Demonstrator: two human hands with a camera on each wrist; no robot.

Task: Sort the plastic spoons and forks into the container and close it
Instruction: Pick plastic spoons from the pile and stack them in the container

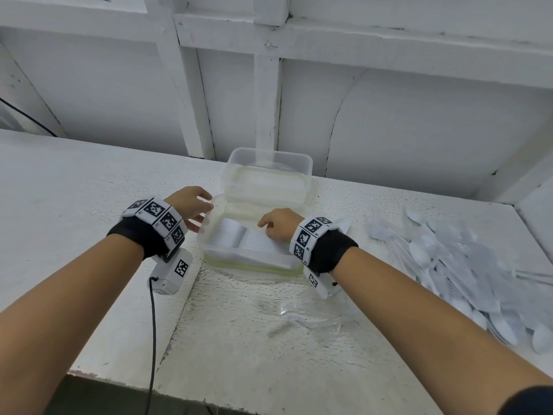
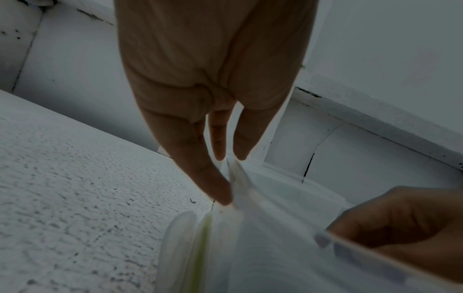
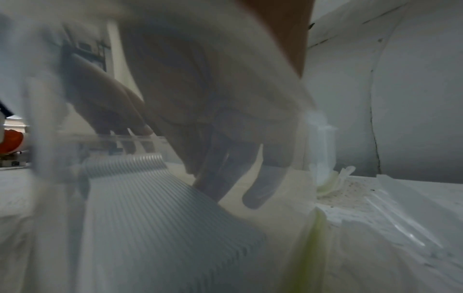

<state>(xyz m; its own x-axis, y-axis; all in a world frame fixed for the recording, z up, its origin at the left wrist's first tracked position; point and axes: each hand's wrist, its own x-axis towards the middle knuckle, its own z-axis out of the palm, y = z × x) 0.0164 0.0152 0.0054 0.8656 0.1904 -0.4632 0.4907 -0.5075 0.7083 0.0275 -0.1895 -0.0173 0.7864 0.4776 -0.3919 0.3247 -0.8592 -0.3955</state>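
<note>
A clear plastic container (image 1: pixel 254 266) with a green seal sits mid-table, and a deeper clear tub part (image 1: pixel 269 163) stands just behind it. A neat nested stack of white plastic cutlery (image 1: pixel 251 238) lies in the front part and shows as ribbed rows (image 3: pixel 150 218) in the right wrist view. My right hand (image 1: pixel 278 224) reaches into the container, and its fingertips (image 3: pixel 220 178) rest on the stack. My left hand (image 1: pixel 194 205) has straight fingers (image 2: pixel 218 190) touching the container's left rim (image 2: pixel 240 188). The right hand (image 2: pixel 400 224) looks loosely curled from the left wrist.
A big loose pile of white spoons and forks (image 1: pixel 449 265) covers the table's right side. A crumpled clear wrapper (image 1: pixel 299 319) lies in front of the container. A black cable (image 1: pixel 154 339) hangs from my left wrist. A white panelled wall (image 1: pixel 389 115) rises directly behind the container.
</note>
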